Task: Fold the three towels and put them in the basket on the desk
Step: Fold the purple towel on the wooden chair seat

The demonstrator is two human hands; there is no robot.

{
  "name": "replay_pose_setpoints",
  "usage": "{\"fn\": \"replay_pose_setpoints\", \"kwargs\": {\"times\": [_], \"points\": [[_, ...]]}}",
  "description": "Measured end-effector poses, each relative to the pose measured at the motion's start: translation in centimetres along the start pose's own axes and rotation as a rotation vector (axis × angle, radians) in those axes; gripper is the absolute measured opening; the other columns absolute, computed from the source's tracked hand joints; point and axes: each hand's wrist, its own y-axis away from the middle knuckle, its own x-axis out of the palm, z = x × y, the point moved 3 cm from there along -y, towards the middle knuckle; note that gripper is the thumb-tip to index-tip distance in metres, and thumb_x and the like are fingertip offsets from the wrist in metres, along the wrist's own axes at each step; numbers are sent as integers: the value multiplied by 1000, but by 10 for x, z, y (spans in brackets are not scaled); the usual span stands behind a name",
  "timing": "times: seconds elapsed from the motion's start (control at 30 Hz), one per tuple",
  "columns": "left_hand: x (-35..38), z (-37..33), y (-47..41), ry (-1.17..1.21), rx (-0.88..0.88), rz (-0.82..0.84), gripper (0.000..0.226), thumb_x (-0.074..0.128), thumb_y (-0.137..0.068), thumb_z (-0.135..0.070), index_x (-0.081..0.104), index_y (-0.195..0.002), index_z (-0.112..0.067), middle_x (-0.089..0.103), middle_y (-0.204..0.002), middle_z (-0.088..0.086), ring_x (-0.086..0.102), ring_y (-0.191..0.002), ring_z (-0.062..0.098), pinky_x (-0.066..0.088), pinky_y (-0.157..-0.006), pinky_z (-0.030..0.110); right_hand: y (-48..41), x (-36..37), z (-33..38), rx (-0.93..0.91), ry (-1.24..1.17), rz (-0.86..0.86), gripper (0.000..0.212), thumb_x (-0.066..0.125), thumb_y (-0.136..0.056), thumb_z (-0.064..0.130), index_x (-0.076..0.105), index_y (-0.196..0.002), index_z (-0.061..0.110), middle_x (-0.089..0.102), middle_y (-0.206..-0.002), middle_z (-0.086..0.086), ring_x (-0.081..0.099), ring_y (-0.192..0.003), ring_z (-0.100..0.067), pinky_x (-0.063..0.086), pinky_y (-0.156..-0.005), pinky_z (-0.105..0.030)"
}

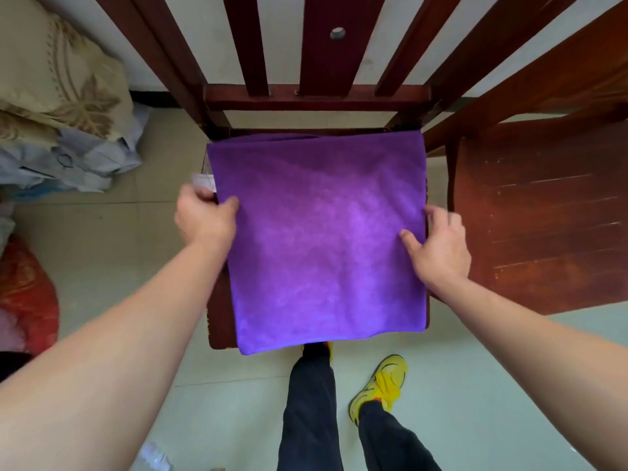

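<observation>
A purple towel [323, 232] lies folded flat on the seat of a dark wooden chair [316, 96], covering nearly all of the seat, its near corner hanging past the front edge. My left hand [204, 219] pinches the towel's left edge, thumb on top and fingers under, next to a small white label [203, 181]. At the right edge my right hand [438, 246] rests, fingers spread on the cloth and curling around the side. No basket and no other towels are in view.
A second wooden seat or desk surface [543, 215] stands close on the right. Piled bedding and clothes [61, 107] lie on the floor at the left, with red fabric [23, 294] below them. My legs and yellow shoes [380, 385] stand on pale tiles.
</observation>
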Motion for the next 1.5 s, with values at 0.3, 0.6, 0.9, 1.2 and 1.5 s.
{"fn": "replay_pose_setpoints", "kwargs": {"times": [0.3,0.6,0.9,1.2,1.5], "points": [[-3,124,106,-311,-165,158,42,80,-66,-45,65,-88,-13,70,-90,8,66,-87,33,52,-75,38,93,49,-70,402,-334,364,24,75,-76,41,70,-81,18,72,-83,-1,67,-80,-27,53,-71,-35],[-10,174,156,194,-323,134,33,75,-80,-20,44,-67,-16,60,-76,9,56,-67,23,48,-55,31,122,28,-111,470,-779,305,14,69,-88,24,65,-83,11,67,-70,-5,64,-47,-14,41,-43,-21],[-49,173,213,375,-411,56,32,70,-85,-15,43,-101,-14,59,-100,16,58,-62,24,43,-32,17,159,-6,-130,512,-889,264,10,67,-89,20,59,-94,17,69,-78,-5,59,-44,-10,38,-39,-20],[-72,70,162,701,-384,216,12,57,-93,-13,53,-82,-16,60,-67,6,55,-35,9,39,-35,14,93,-78,-44,486,-1207,320,10,63,-91,21,65,-86,13,62,-62,-3,57,-46,-8,37,-37,-17],[-25,1,63,766,-535,433,21,40,-100,-10,51,-81,-9,61,-84,6,68,-58,13,53,-54,16,-10,-52,17,571,-1395,477,8,53,-96,21,57,-95,15,73,-90,-8,73,-71,-16,48,-46,-17]]}}
